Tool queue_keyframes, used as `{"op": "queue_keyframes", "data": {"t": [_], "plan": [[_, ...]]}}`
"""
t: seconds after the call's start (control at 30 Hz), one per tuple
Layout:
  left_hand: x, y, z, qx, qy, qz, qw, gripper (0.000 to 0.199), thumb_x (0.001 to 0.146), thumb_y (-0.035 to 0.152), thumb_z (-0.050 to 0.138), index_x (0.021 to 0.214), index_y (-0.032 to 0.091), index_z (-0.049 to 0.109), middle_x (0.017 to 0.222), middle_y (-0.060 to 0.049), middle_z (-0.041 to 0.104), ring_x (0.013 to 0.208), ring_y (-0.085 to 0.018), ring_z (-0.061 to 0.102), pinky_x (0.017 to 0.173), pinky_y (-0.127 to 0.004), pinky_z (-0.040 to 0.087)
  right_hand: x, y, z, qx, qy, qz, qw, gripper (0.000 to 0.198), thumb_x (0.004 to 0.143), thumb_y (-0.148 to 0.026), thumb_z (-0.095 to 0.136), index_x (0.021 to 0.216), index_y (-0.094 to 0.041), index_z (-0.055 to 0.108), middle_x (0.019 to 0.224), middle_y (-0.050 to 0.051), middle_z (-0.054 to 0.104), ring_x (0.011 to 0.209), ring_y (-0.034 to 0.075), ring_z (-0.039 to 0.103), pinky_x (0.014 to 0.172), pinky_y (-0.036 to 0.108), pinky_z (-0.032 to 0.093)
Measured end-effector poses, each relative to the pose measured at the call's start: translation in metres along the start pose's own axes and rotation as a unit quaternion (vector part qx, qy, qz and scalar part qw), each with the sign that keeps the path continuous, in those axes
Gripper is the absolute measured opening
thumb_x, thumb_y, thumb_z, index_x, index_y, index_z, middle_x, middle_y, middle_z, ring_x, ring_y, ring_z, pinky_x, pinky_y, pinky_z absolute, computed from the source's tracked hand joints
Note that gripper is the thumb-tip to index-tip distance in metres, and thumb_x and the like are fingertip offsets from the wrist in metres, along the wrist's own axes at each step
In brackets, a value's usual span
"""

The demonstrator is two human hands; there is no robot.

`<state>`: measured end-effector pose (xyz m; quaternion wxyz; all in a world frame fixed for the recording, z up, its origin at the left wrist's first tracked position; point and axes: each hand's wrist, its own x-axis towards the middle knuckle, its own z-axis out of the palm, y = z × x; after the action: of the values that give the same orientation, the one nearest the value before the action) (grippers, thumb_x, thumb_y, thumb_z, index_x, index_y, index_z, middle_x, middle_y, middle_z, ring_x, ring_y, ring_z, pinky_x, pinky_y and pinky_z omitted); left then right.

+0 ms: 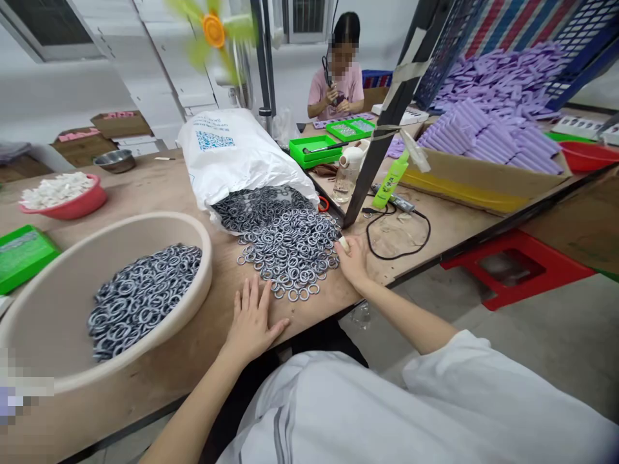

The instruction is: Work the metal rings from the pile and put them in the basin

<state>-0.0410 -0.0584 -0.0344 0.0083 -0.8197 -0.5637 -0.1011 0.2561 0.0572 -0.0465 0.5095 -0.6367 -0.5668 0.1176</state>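
A heap of grey rings (294,251) spills from the mouth of a white woven sack (232,154) onto the table. My left hand (249,325) lies flat at the near left edge of the heap, fingers spread, holding nothing. At the heap's right side is my right hand (353,261), its fingers bent together on the tabletop close to the rings. A small pale piece (343,243) shows at its fingertips; its kind is unclear. To the left of my left hand stands a large beige basin (196,283) with many more grey rings (145,299) inside.
A dark metal post (372,154) rises beyond my right hand, near a cable (428,225) and a green bottle (391,182). Purple pieces (483,138) fill a carton at right. A red bowl (80,205) holds white pieces. A person (338,90) works opposite. A red stool (527,264) stands below.
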Motion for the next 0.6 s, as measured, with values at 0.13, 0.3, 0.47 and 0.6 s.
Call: {"op": "queue_keyframes", "data": {"t": [0.13, 0.3, 0.47, 0.6], "plan": [[0.051, 0.04, 0.009, -0.006, 0.011, 0.055, 0.998, 0.093, 0.083, 0.067, 0.054, 0.158, 0.021, 0.024, 0.166, -0.018, 0.009, 0.152, -0.041, 0.007, 0.117, -0.064, 0.018, -0.003, 0.0, 0.0, 0.055, -0.024, -0.016, 0.998, 0.022, 0.089, -0.042, 0.055, 0.091, -0.021, 0.06, 0.102, 0.01, 0.058, 0.102, 0.025, 0.055, 0.095, 0.043, 0.046], [0.088, 0.069, 0.013, 0.0, 0.006, 0.062, 0.998, 0.077, 0.088, 0.06, 0.051, 0.155, 0.029, 0.032, 0.166, -0.014, 0.016, 0.152, -0.039, 0.013, 0.117, -0.061, 0.02, -0.01, -0.008, -0.004, 0.076, -0.119, -0.06, 0.988, 0.016, 0.093, -0.037, 0.054, 0.095, -0.023, 0.061, 0.115, 0.011, 0.06, 0.112, 0.026, 0.056, 0.101, 0.045, 0.046], [0.09, 0.07, 0.011, 0.011, -0.001, 0.025, 1.0, 0.064, 0.093, 0.055, 0.045, 0.151, 0.029, 0.041, 0.164, -0.012, 0.023, 0.151, -0.037, 0.02, 0.116, -0.059, 0.023, -0.012, -0.015, -0.006, 0.053, -0.215, -0.123, 0.967, 0.017, 0.095, -0.035, 0.051, 0.098, -0.022, 0.062, 0.116, 0.012, 0.061, 0.113, 0.027, 0.056, 0.101, 0.046, 0.046], [0.096, 0.072, 0.01, 0.011, 0.009, -0.02, 1.0, 0.059, 0.093, 0.052, 0.045, 0.148, 0.029, 0.046, 0.163, -0.013, 0.027, 0.15, -0.038, 0.022, 0.115, -0.058, 0.024, -0.011, -0.014, -0.004, 0.044, -0.236, -0.153, 0.959, 0.017, 0.095, -0.033, 0.052, 0.101, -0.021, 0.062, 0.115, 0.012, 0.062, 0.111, 0.027, 0.056, 0.1, 0.044, 0.046]]}}
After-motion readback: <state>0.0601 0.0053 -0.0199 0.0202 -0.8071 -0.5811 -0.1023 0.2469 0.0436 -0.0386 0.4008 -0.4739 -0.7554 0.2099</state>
